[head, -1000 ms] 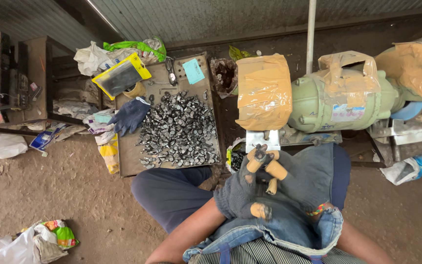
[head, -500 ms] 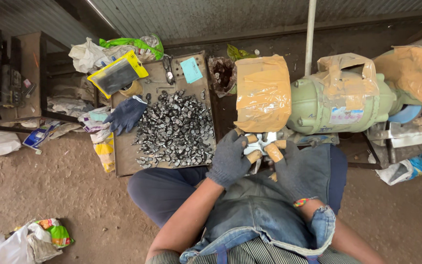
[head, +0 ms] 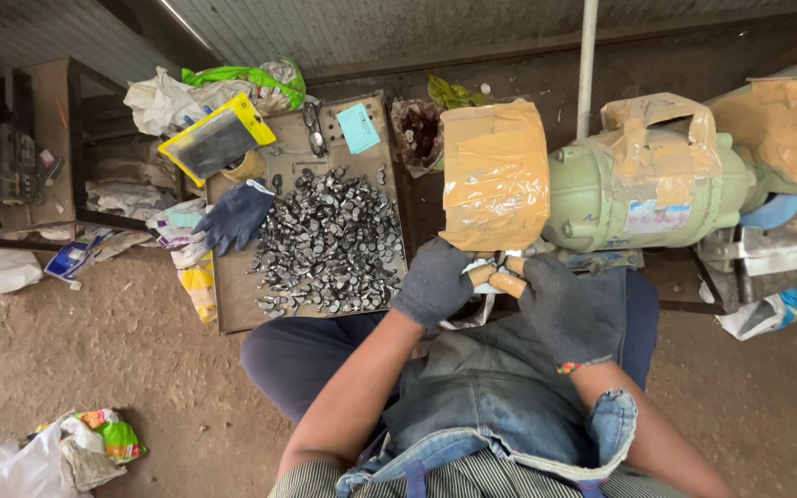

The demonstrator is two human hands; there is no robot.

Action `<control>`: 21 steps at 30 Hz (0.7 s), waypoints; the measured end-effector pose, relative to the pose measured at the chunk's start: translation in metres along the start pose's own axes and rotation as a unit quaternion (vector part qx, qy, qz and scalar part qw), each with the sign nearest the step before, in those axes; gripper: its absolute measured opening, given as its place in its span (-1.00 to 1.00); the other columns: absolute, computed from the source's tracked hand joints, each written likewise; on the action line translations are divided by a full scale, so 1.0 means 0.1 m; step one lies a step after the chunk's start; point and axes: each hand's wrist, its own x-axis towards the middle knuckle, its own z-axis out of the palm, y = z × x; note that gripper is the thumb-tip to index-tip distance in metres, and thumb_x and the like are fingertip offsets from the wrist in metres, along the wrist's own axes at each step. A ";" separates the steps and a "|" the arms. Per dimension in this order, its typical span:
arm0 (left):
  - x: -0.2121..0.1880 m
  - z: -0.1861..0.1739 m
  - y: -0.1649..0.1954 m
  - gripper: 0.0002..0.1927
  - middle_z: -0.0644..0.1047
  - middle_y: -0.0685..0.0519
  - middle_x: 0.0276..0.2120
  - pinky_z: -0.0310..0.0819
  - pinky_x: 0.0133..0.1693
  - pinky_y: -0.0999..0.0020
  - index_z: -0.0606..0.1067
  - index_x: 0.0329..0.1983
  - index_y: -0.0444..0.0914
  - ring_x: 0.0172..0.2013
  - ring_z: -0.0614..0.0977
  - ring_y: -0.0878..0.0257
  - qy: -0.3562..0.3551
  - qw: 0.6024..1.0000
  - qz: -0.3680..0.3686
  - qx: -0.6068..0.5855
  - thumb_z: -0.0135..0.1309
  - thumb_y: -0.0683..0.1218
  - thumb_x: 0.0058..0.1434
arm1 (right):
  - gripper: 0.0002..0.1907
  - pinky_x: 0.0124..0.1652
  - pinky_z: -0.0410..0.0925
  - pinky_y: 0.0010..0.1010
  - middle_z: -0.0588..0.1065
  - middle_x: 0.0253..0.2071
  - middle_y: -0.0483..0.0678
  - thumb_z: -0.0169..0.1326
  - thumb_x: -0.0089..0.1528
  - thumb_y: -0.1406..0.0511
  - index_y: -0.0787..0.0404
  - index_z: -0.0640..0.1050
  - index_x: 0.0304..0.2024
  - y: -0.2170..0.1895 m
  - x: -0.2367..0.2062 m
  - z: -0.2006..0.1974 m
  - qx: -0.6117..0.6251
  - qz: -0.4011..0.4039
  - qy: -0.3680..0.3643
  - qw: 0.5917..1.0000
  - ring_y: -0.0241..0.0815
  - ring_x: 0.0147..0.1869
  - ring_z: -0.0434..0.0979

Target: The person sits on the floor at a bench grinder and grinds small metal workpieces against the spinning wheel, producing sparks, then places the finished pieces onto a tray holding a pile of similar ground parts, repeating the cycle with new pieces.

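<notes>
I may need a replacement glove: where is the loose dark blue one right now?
In the head view, the spare dark blue glove lies at the tray's left edge, beside the metal parts pile, below the yellow-framed pouch.

Dirt floor (head: 140, 369), corrugated metal wall (head: 371, 28) — daylight, seemingly.

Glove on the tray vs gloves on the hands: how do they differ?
The spare glove is blue with a white cuff; the left hand and right hand wear dark grey ones. The spare glove lies limp and unworn at the tray edge beside the metal parts; the worn gloves are curled together at the taped wheel guard. All three look like knit work gloves.
</notes>
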 end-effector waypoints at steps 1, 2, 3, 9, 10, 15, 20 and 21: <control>0.04 0.00 -0.04 -0.73 0.60 -0.14 -0.21 0.51 -0.08 -0.01 0.62 -0.17 -0.20 -0.14 0.63 -0.13 -0.039 0.999 -0.008 0.010 0.24 0.07 0.23 | -0.72 -0.23 0.37 -0.13 0.53 -0.28 0.09 0.28 0.15 0.20 0.20 0.66 -0.15 0.02 0.04 0.01 0.002 0.008 -0.017 1.000 0.12 -0.19 0.56; 0.07 -0.01 -0.08 -0.73 0.61 -0.15 -0.21 0.52 -0.10 -0.01 0.62 -0.16 -0.21 -0.15 0.63 -0.14 -0.041 0.999 0.010 -0.005 0.24 0.06 0.21 | -0.72 -0.25 0.37 -0.13 0.53 -0.30 0.09 0.29 0.13 0.20 0.17 0.67 -0.16 0.04 0.08 0.01 0.003 0.014 -0.032 0.999 0.11 -0.21 0.56; 0.11 -0.01 -0.11 -0.72 0.62 -0.16 -0.21 0.53 -0.12 -0.01 0.62 -0.15 -0.21 -0.17 0.64 -0.14 -0.043 0.998 0.030 -0.020 0.23 0.04 0.18 | -0.71 -0.24 0.37 -0.13 0.53 -0.29 0.08 0.30 0.12 0.19 0.18 0.67 -0.15 0.06 0.11 0.02 0.008 0.005 -0.034 0.999 0.11 -0.20 0.56; 0.18 -0.03 -0.22 -0.74 0.63 -0.13 -0.17 0.55 -0.10 0.00 0.63 -0.10 -0.18 -0.16 0.65 -0.13 -0.113 0.993 0.024 -0.023 0.15 -0.10 0.12 | -0.71 -0.19 0.40 -0.14 0.58 -0.17 0.05 0.27 0.13 0.24 0.18 0.66 -0.11 0.11 0.25 -0.04 0.024 -0.046 -0.059 0.997 0.12 -0.08 0.58; 0.17 -0.02 -0.23 -0.72 0.63 -0.13 -0.16 0.55 -0.11 0.00 0.62 -0.09 -0.20 -0.15 0.65 -0.14 -0.114 0.993 0.027 -0.023 0.14 -0.14 0.10 | -0.71 -0.18 0.40 -0.15 0.58 -0.16 0.04 0.28 0.12 0.23 0.18 0.65 -0.12 0.10 0.28 -0.04 0.031 -0.048 -0.056 0.997 0.11 -0.07 0.59; 0.07 0.01 -0.33 -0.69 0.60 -0.16 -0.12 0.50 0.01 -0.01 0.64 -0.11 -0.16 -0.05 0.60 -0.15 -0.073 0.997 0.028 0.002 0.13 -0.18 0.04 | -0.73 -0.17 0.39 -0.16 0.58 -0.19 0.05 0.26 0.14 0.22 0.15 0.66 -0.13 -0.12 0.32 -0.08 -0.022 -0.040 -0.062 0.997 0.09 -0.09 0.59; -0.37 0.05 -0.24 -0.76 0.54 -0.07 0.00 0.41 0.12 0.01 0.61 -0.11 -0.13 0.07 0.53 -0.08 0.041 0.994 0.100 0.003 0.23 0.01 0.18 | -0.66 -0.27 0.33 -0.15 0.57 -0.31 0.04 0.27 0.13 0.07 0.12 0.69 -0.18 -0.28 0.03 -0.11 -0.124 -0.051 -0.076 0.988 0.03 -0.22 0.58; -0.51 0.06 -0.18 -0.74 0.53 -0.06 0.02 0.41 0.14 0.02 0.60 -0.09 -0.14 0.08 0.53 -0.07 0.036 0.991 0.119 0.041 0.22 0.02 0.20 | -0.67 -0.25 0.35 -0.17 0.56 -0.33 0.03 0.25 0.12 0.06 0.12 0.68 -0.19 -0.26 -0.06 -0.10 -0.095 -0.068 -0.097 0.988 0.03 -0.23 0.57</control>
